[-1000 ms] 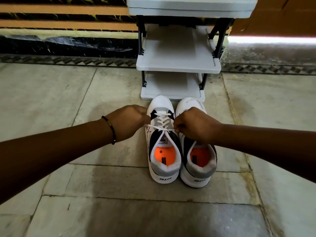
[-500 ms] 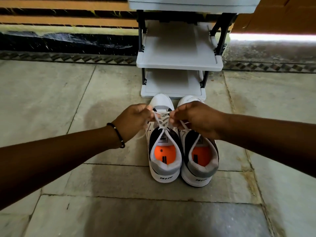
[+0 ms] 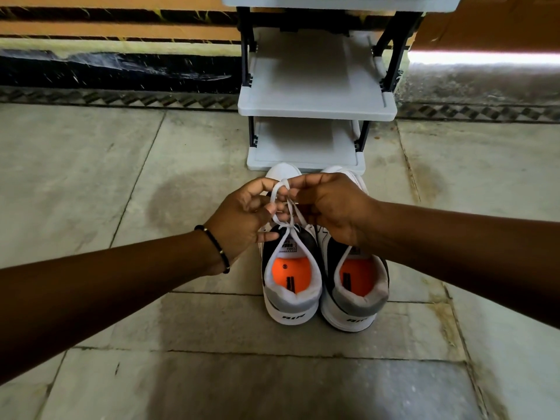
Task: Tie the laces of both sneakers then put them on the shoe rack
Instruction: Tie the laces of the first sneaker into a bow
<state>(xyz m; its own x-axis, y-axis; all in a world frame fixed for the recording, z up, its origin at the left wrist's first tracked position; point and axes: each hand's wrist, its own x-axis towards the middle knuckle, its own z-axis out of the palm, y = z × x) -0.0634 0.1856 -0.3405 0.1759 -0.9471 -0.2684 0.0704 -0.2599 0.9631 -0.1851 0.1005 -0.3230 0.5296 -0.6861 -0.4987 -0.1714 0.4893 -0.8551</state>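
Two white, grey and black sneakers with orange insoles stand side by side on the floor, toes toward the rack: the left sneaker [image 3: 291, 286] and the right sneaker [image 3: 355, 294]. Above the left sneaker's tongue, my left hand [image 3: 242, 221] and my right hand [image 3: 331, 206] pinch its white lace [image 3: 283, 204], which forms loops between my fingers. My hands cover both sneakers' fronts. The right sneaker's laces are mostly hidden. The grey shoe rack [image 3: 316, 112] stands just beyond the toes.
The rack has black side posts and stacked grey shelves, with its back against a dark striped wall [image 3: 121, 68]. Stone floor tiles [image 3: 121, 177] spread out to the left, right and in front of the sneakers.
My hands moved from pulling the lace ends apart sideways to meeting together higher over the left sneaker, where lace loops are now held up between the fingers.
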